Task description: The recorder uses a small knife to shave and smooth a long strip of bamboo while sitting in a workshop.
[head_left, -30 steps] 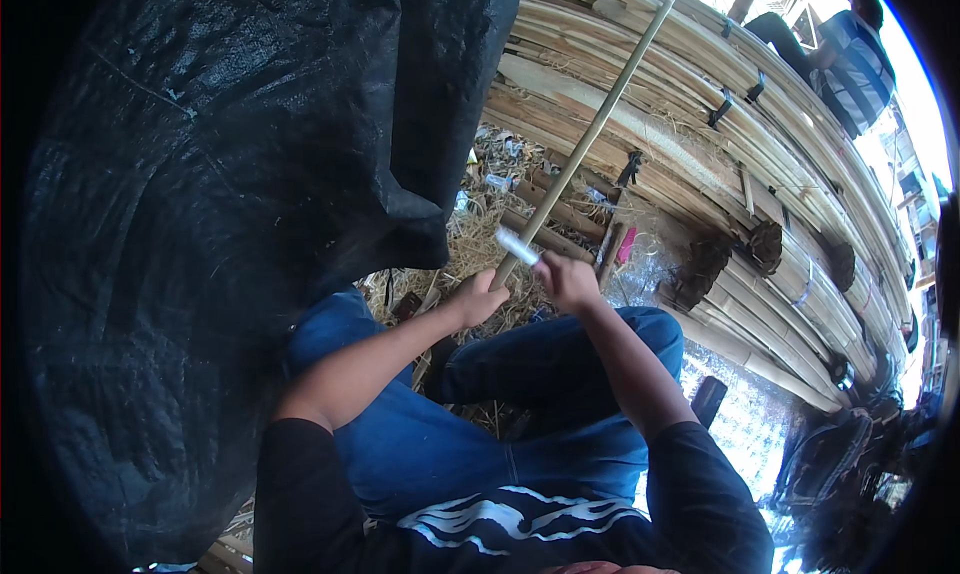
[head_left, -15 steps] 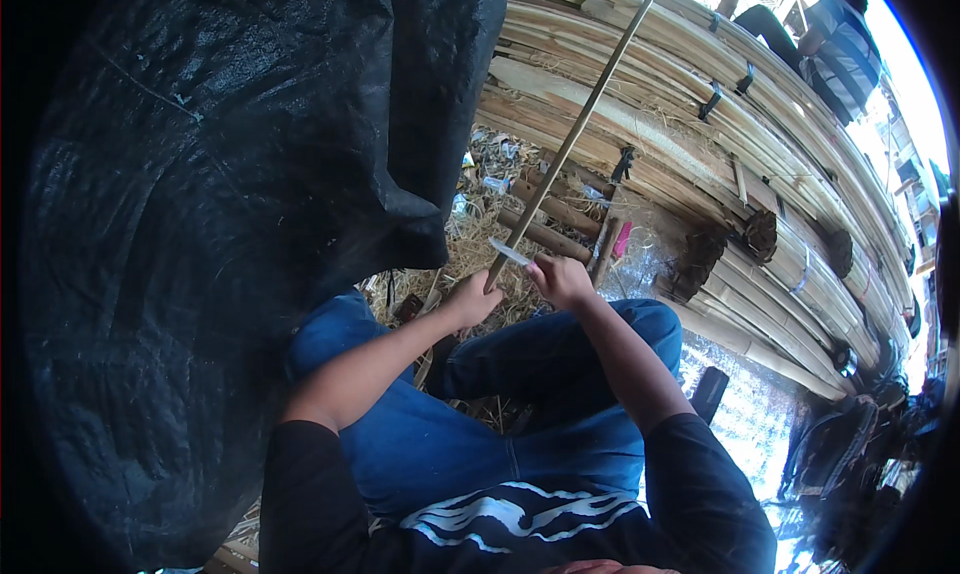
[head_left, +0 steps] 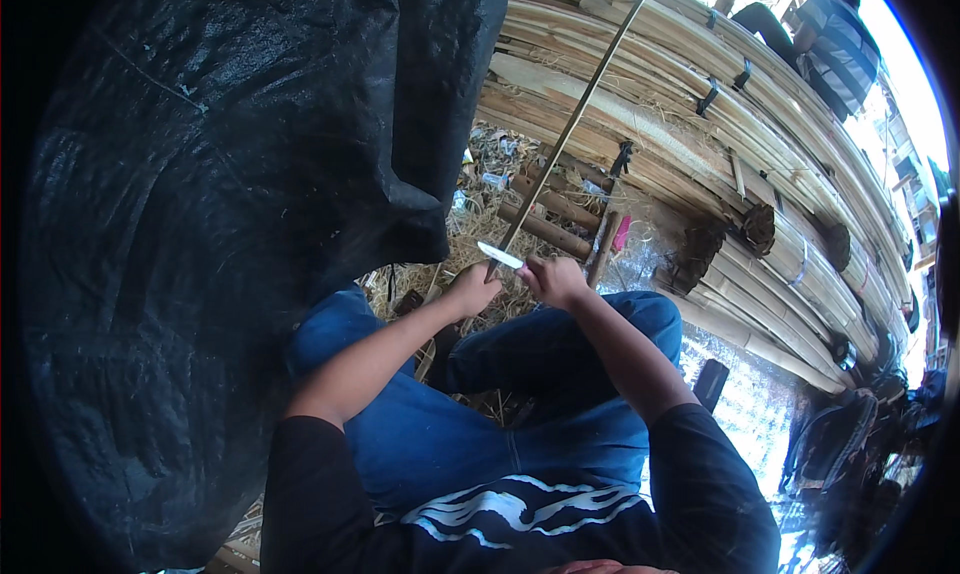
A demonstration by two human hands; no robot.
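A long thin bamboo strip (head_left: 573, 124) slants up and away from me toward the stacked strips. Its near end sits in my left hand (head_left: 470, 292), whose fingers are wrapped round it. My right hand (head_left: 556, 280) grips a knife by its handle, which the fingers mostly hide. The pale blade of the knife (head_left: 499, 255) points left and lies across the strip, just beyond my left hand. Whether the edge cuts into the strip, I cannot tell.
A black tarpaulin (head_left: 240, 174) hangs close on my left. Tied bundles of bamboo strips (head_left: 680, 124) fill the far right. Bamboo poles (head_left: 560, 206), shavings (head_left: 450, 259) and litter cover the ground ahead. A person (head_left: 835, 49) sits at the upper right.
The knife has come slightly nearer along the strip, closer to my left hand, and its blade now looks brighter. The strip's far end has shifted a little left.
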